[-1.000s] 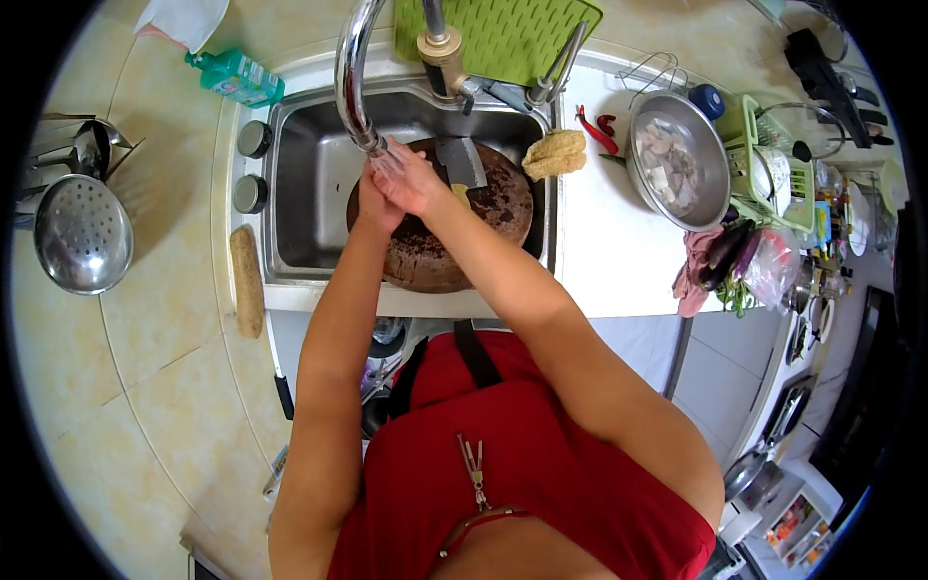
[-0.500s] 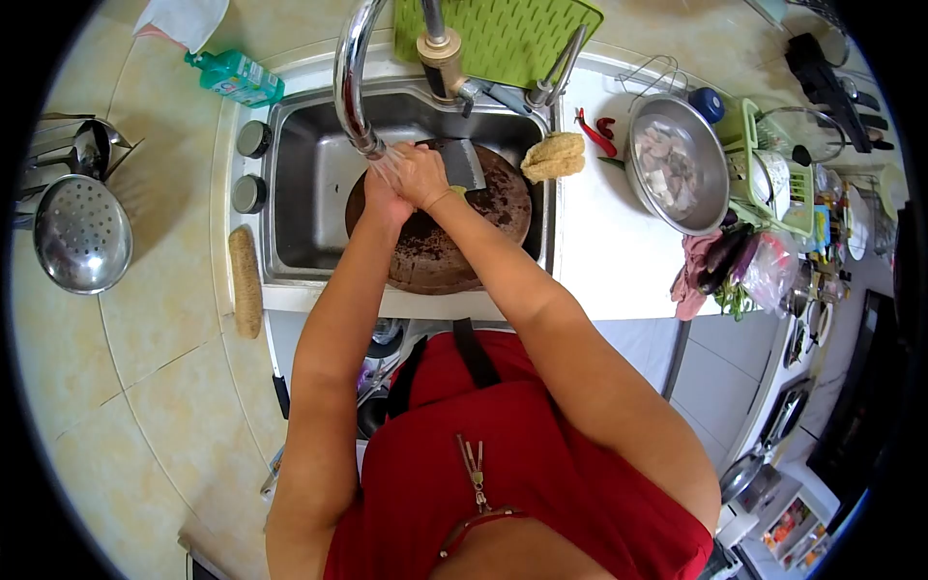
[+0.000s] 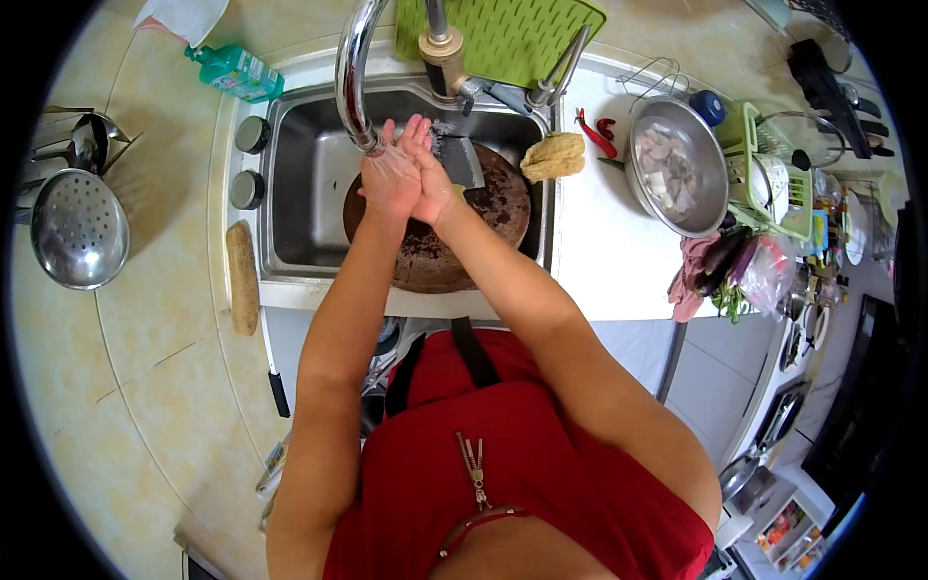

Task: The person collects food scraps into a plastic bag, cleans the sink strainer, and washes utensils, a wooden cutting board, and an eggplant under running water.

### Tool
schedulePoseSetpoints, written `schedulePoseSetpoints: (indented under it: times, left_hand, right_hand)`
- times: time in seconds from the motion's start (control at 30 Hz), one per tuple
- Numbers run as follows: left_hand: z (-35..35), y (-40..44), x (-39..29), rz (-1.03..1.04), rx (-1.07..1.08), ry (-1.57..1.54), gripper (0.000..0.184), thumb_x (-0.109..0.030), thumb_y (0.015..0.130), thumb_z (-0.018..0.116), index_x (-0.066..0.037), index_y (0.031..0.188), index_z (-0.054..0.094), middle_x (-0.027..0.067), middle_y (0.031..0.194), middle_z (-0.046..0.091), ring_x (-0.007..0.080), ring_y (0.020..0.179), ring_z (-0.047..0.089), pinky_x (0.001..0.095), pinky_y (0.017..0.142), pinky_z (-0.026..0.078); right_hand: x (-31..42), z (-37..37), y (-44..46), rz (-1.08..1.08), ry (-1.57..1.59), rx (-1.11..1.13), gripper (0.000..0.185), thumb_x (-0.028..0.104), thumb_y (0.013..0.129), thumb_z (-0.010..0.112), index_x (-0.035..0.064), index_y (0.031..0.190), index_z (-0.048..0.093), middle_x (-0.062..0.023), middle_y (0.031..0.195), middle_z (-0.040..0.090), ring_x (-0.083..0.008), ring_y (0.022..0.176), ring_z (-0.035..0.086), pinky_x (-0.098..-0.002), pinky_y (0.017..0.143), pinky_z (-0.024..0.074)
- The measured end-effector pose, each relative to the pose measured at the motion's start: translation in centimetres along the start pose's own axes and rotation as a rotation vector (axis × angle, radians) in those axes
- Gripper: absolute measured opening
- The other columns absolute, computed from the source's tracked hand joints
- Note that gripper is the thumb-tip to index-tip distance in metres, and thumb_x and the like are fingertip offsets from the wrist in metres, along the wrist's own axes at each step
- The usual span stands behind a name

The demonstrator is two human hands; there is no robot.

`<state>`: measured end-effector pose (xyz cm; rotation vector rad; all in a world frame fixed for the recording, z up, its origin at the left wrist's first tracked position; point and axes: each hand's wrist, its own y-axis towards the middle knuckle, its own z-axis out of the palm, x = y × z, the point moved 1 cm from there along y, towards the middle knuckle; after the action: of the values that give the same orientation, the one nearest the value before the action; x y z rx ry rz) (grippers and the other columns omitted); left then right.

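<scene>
Water runs from the curved chrome faucet onto both of my hands. My left hand is palm up under the stream, with its fingers loosely extended. Pressed against its side, my right hand also turns its palm upward with the fingers stretched out. Neither hand holds anything. Beneath them a round, dark wooden chopping board leans in the steel sink. A cleaver's broad blade lies on the board just right of my hands; its handle is hidden.
On the right counter are a loofah sponge, red chillies and a steel bowl of pale pieces in water. Eggplants lie beyond. A green bottle and a brown brush-like roll sit left. A green drainboard stands behind.
My hands were clasped together under the water with the right on top. They have now turned palms up, side by side, and the fingers have opened out.
</scene>
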<state>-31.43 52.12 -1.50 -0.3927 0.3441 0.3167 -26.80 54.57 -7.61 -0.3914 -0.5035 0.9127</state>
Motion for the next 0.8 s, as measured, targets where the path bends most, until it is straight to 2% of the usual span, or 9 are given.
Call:
schedulePoseSetpoints:
  times: [0.17, 0.27, 0.3, 0.37, 0.4, 0.47, 0.57, 0.73, 0.8]
  left_hand:
    - [-2.5, 0.9, 1.1, -0.071, -0.060, 0.049, 0.056, -0.040, 0.099, 0.030, -0.007, 0.143, 0.019, 0.0298, 0.139, 0.032, 0.0412, 0.126, 0.039, 0.0444, 0.110, 0.030]
    - [-4.4, 0.3, 1.9, -0.058, -0.094, 0.453, 0.059, -0.042, 0.098, 0.036, -0.006, 0.142, 0.022, 0.0260, 0.136, 0.037, 0.0362, 0.119, 0.047, 0.0408, 0.106, 0.035]
    - [-3.7, -0.5, 1.6, 0.024, -0.149, 0.841, 0.055, -0.040, 0.096, 0.045, -0.004, 0.138, 0.035, 0.0189, 0.132, 0.045, 0.0289, 0.114, 0.051, 0.0377, 0.100, 0.038]
    - [-5.7, -1.1, 0.1, -0.013, -0.172, 0.974, 0.050, -0.037, 0.096, 0.048, -0.003, 0.132, 0.044, 0.0145, 0.127, 0.050, 0.0242, 0.111, 0.052, 0.0364, 0.098, 0.038]
    - [-6.9, -1.3, -0.9, -0.033, -0.179, 1.043, 0.048, -0.035, 0.095, 0.050, -0.003, 0.130, 0.048, 0.0123, 0.124, 0.053, 0.0219, 0.110, 0.052, 0.0358, 0.096, 0.038]
    - [-9.5, -1.7, -2.5, 0.043, -0.319, 1.028, 0.044, -0.033, 0.095, 0.051, -0.002, 0.126, 0.052, 0.0109, 0.121, 0.056, 0.0209, 0.110, 0.052, 0.0344, 0.096, 0.038]
    - [-12.2, -2.8, -3.8, 0.119, -0.445, 1.073, 0.043, -0.031, 0.094, 0.051, 0.000, 0.124, 0.054, 0.0105, 0.119, 0.057, 0.0210, 0.111, 0.052, 0.0324, 0.096, 0.038]
    - [-16.1, -5.3, -5.9, 0.174, -0.488, 1.572, 0.046, -0.033, 0.095, 0.047, -0.001, 0.127, 0.051, 0.0162, 0.128, 0.053, 0.0290, 0.116, 0.051, 0.0335, 0.100, 0.037]
    - [-17.0, -6.1, -5.8, 0.176, -0.480, 1.548, 0.049, -0.035, 0.096, 0.045, -0.002, 0.131, 0.047, 0.0167, 0.132, 0.050, 0.0304, 0.120, 0.049, 0.0341, 0.101, 0.036]
  right_hand:
    - [-0.6, -1.2, -0.9, 0.126, 0.005, 0.004, 0.029, 0.020, 0.089, 0.054, 0.0032, 0.112, 0.048, -0.0094, 0.104, 0.059, -0.0226, 0.091, 0.060, -0.0400, 0.078, 0.0494]
    - [-1.0, -2.2, -1.7, 0.099, -0.271, -0.086, 0.027, 0.022, 0.091, 0.054, 0.0018, 0.108, 0.051, -0.0091, 0.102, 0.061, -0.0221, 0.087, 0.062, -0.0404, 0.074, 0.0512]
    - [-0.8, -2.5, -2.1, 0.063, -0.477, -0.124, 0.027, 0.023, 0.091, 0.053, 0.0014, 0.107, 0.052, -0.0091, 0.101, 0.062, -0.0220, 0.085, 0.063, -0.0405, 0.073, 0.0518]
    - [1.1, -2.7, -4.3, -0.062, -0.998, -0.157, 0.032, 0.025, 0.089, 0.058, 0.0021, 0.111, 0.052, -0.0125, 0.104, 0.061, -0.0256, 0.093, 0.062, -0.0422, 0.081, 0.0502]
    - [1.3, -4.7, -3.9, -0.538, -1.770, -0.303, 0.040, 0.026, 0.086, 0.062, 0.0041, 0.117, 0.052, -0.0145, 0.099, 0.063, -0.0288, 0.091, 0.063, -0.0433, 0.079, 0.0503]
    - [2.6, -5.0, -6.1, -0.541, -2.228, -0.355, 0.052, 0.030, 0.082, 0.066, 0.0081, 0.126, 0.048, -0.0211, 0.117, 0.054, -0.0341, 0.098, 0.060, -0.0449, 0.083, 0.0497]
    - [3.1, -6.3, -6.4, -0.002, -2.400, -0.319, 0.053, 0.029, 0.085, 0.061, 0.0062, 0.131, 0.044, -0.0226, 0.127, 0.045, -0.0362, 0.101, 0.058, -0.0426, 0.084, 0.0505]
    - [2.6, -9.0, -4.6, -0.047, -2.434, -0.459, 0.046, 0.016, 0.089, 0.052, -0.0021, 0.130, 0.040, -0.0245, 0.117, 0.047, -0.0339, 0.096, 0.061, -0.0358, 0.075, 0.0546]
    - [2.6, -8.5, -5.3, -0.128, -2.425, -0.456, 0.047, 0.013, 0.088, 0.051, -0.0047, 0.130, 0.039, -0.0255, 0.115, 0.047, -0.0326, 0.090, 0.064, -0.0341, 0.070, 0.0561]
